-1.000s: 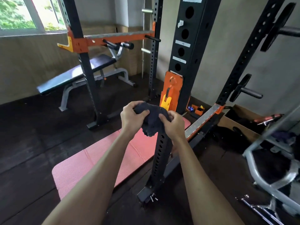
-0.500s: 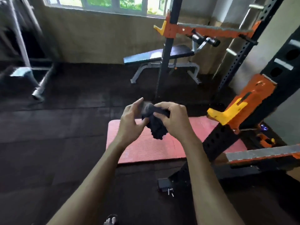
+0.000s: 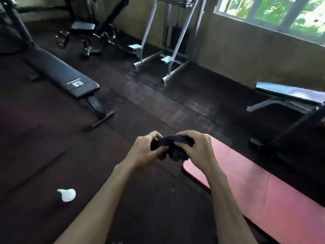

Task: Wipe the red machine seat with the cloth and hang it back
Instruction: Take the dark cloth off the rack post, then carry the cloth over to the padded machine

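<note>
Above the floor, by the near corner of the pink mat [image 3: 263, 196]: left hand [image 3: 146, 150] and right hand [image 3: 197, 147] both closed on the bunched dark cloth [image 3: 173, 150]. Red seat not in view; direction from either hand cannot be told.

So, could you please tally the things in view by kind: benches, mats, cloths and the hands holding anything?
Benches: 2, a black flat bench and a blue-padded bench
Mats: 1, pink mat
Cloths: 1, dark cloth, held by both hands
Hands: 2, left hand and right hand
Total: 6
</note>
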`<state>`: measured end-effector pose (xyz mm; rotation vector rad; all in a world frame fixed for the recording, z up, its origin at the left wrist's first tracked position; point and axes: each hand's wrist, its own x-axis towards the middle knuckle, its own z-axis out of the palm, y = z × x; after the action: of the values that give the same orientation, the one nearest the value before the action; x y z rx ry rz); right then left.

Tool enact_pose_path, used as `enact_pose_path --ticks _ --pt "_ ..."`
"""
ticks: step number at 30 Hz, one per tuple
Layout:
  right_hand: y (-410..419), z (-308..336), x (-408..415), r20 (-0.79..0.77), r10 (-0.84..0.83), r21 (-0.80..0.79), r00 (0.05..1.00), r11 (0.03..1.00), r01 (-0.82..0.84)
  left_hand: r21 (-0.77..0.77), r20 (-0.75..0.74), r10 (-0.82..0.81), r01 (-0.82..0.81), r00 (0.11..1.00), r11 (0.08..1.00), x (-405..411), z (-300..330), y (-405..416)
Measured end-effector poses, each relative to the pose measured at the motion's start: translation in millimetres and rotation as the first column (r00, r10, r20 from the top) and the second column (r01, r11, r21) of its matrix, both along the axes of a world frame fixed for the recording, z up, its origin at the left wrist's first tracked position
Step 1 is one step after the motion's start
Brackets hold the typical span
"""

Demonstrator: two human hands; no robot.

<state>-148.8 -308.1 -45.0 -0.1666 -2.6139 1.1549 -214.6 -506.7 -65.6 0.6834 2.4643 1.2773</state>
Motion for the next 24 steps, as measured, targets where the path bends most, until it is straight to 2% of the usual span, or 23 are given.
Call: enact_pose_path --ticks 3,6,10,14,17,20,24 --pt "-80 -16 -39 0.025 0.138 -0.039 0.990 0.990 -0.137 -0.031 -0.036 0.176 -0.177 0.984 0.984 -7 -9 -84" --pt "-163 -28 -71 0.036 0.248 -0.008 0.968 0.969 -0.248 -0.100 -0.106 0.401 -0.411 0.910 0.906 -8 -14 -164" --pt "-275 -36 -99 0.081 0.379 0.028 0.922 0.924 -0.382 -0.145 -0.117 0.678 -0.687 0.726 0.712 4 -18 -262" --pt "-383 -41 -113 0.098 0.559 -0.069 0.824 0.829 -0.554 -0.092 -0.025 0.880 -0.878 0.474 0.470 24 -24 -345" --pt "-460 -46 -115 0.113 0.742 -0.175 0.661 0.670 -0.721 -0.013 0.050 0.974 -0.975 0.221 0.222 46 -26 -402" --pt "-530 -48 -112 0.142 0.891 -0.226 0.432 0.454 -0.862 0.029 0.090 0.996 -0.999 -0.013 -0.016 70 -25 -454" --pt "-618 -49 -105 0.166 0.985 -0.285 0.048 0.094 -0.954 0.096 0.161 0.944 -0.947 -0.289 -0.306 104 -22 -510"
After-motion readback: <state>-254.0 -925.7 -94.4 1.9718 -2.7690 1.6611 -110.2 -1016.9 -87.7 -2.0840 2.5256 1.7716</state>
